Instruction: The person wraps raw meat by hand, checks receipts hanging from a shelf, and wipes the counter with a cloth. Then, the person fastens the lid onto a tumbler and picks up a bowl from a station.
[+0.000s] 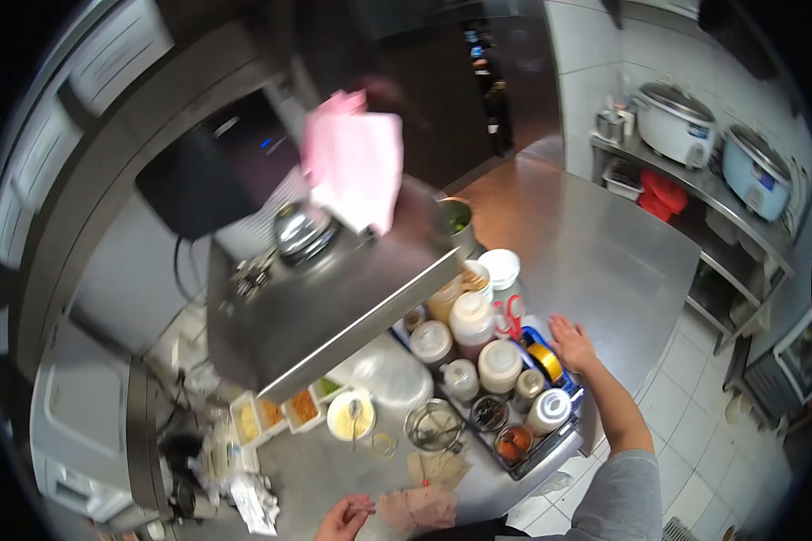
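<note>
My right hand (570,343) reaches out at the right, its fingers apart on the steel counter beside a blue tape dispenser (543,357) with yellow tape. My left hand (345,518) is low in the view, fingers bent, next to a pinkish cloth or bag (419,508); what it holds, if anything, is too small to make out. Between the hands stand squeeze bottles (472,317), red-handled scissors (514,314), a jar of red sauce (514,442) and a metal strainer or bowl (434,424). A white bowl with a spoon (351,415) is above my left hand.
A raised steel shelf (361,316) juts over the counter (604,243), with a pink cloth (356,162) above it. Food trays (273,413) and a paper slip (255,503) lie at lower left. Rice cookers (675,124) stand at upper right.
</note>
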`<state>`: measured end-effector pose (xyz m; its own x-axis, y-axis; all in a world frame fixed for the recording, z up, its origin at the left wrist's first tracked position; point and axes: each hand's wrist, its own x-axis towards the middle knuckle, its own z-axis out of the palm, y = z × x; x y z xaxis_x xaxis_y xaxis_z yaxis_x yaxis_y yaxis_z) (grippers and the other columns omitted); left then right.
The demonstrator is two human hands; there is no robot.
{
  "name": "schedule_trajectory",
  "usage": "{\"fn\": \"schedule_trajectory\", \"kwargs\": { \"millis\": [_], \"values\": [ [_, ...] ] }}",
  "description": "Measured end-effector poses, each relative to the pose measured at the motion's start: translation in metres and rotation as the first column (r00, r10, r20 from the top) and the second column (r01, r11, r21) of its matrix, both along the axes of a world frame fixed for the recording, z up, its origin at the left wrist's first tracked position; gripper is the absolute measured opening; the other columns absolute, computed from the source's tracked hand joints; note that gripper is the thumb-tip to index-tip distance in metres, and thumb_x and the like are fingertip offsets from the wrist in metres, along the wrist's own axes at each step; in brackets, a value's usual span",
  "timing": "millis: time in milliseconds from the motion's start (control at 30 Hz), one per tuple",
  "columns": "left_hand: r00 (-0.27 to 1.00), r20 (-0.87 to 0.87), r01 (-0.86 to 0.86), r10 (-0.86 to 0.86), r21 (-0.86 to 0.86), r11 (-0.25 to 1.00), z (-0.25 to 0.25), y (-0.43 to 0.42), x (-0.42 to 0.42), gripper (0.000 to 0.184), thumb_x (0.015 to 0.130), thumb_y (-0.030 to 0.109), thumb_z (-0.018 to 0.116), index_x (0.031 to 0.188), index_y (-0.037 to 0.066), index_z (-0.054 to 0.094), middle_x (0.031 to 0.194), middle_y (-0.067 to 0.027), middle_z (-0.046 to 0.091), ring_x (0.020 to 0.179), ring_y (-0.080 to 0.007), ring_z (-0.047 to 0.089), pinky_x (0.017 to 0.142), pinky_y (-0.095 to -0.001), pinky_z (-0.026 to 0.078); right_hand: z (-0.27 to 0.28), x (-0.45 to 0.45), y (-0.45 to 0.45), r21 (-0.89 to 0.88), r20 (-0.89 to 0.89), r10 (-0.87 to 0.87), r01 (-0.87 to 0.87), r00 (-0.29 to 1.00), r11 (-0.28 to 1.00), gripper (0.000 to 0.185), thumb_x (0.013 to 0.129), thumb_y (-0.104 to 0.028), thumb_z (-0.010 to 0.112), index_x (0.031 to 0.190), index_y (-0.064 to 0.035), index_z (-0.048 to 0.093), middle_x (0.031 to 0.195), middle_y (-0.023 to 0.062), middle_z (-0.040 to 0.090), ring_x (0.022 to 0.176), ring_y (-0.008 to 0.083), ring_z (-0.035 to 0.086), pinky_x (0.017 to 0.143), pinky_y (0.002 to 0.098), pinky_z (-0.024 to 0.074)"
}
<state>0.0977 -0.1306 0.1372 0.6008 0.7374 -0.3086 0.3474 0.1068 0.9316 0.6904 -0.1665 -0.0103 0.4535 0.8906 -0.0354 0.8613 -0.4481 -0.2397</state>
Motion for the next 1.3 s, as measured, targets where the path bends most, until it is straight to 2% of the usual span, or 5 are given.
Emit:
{"fn": "schedule_trajectory", "kwargs": {
  "millis": [400,500,567,1000,1300],
  "values": [
    [1.000,-0.004,0.025,-0.025,0.105,0.994,-0.001,-0.021,-0.078,0.031,0.095,0.008,0.055,0.126,0.003,0.050,0.112,-0.0059,0.059,0.101,-0.0128,0.059,0.088,-0.0274,0.047,-0.058,-0.038,-0.233,0.002,-0.047,-0.618,0.619,0.785,0.786,0.058,0.099,-0.037,0.033,0.147,-0.0048,0.026,0.155,0.0119,0.024,0.143,0.0302,0.022,0.112,0.0420,0.0255],
    [0.994,-0.102,-0.015,0.045,0.282,0.959,-0.005,-0.019,-0.124,0.031,0.095,0.008,0.055,0.125,0.003,0.051,0.112,-0.0053,0.059,0.101,-0.0129,0.059,0.085,-0.0270,0.047,-0.101,-0.063,-0.316,-0.471,0.141,-0.597,0.584,0.790,0.661,0.052,0.099,-0.035,0.035,0.128,0.0046,0.050,0.137,0.0247,0.045,0.122,0.0396,0.048,0.100,0.0503,0.0386],
    [0.986,-0.090,-0.106,0.142,0.324,0.940,-0.013,-0.008,-0.161,0.031,0.094,0.008,0.055,0.125,0.004,0.051,0.113,-0.0057,0.060,0.101,-0.0146,0.060,0.084,-0.0272,0.047,-0.077,-0.160,-0.318,0.055,-0.003,-0.833,0.832,0.553,0.552,0.043,0.097,-0.027,0.042,0.121,0.0050,0.055,0.129,0.0257,0.052,0.114,0.0404,0.053,0.094,0.0501,0.0425],
    [0.776,0.357,-0.079,0.521,-0.764,0.641,-0.062,0.150,-0.079,0.059,0.101,0.031,0.041,0.144,-0.004,0.019,0.139,-0.0239,0.040,0.124,-0.0294,0.049,0.103,-0.0404,0.040,0.142,-0.471,0.014,0.746,-0.103,0.440,-0.224,0.892,0.627,0.013,0.077,0.003,0.060,0.089,0.0002,0.064,0.088,0.0137,0.060,0.084,0.0328,0.061,0.077,0.0362,0.0495],
    [0.610,0.500,-0.230,0.615,-0.631,0.741,-0.094,0.246,-0.023,0.064,0.101,0.035,0.039,0.145,-0.004,0.015,0.145,-0.0241,0.034,0.129,-0.0314,0.044,0.110,-0.0414,0.031,0.152,-0.449,0.097,0.584,-0.059,0.433,-0.321,0.899,0.745,0.012,0.077,-0.004,0.063,0.087,-0.0025,0.068,0.093,0.0147,0.064,0.090,0.0352,0.061,0.078,0.0425,0.0501]
  ]
}}
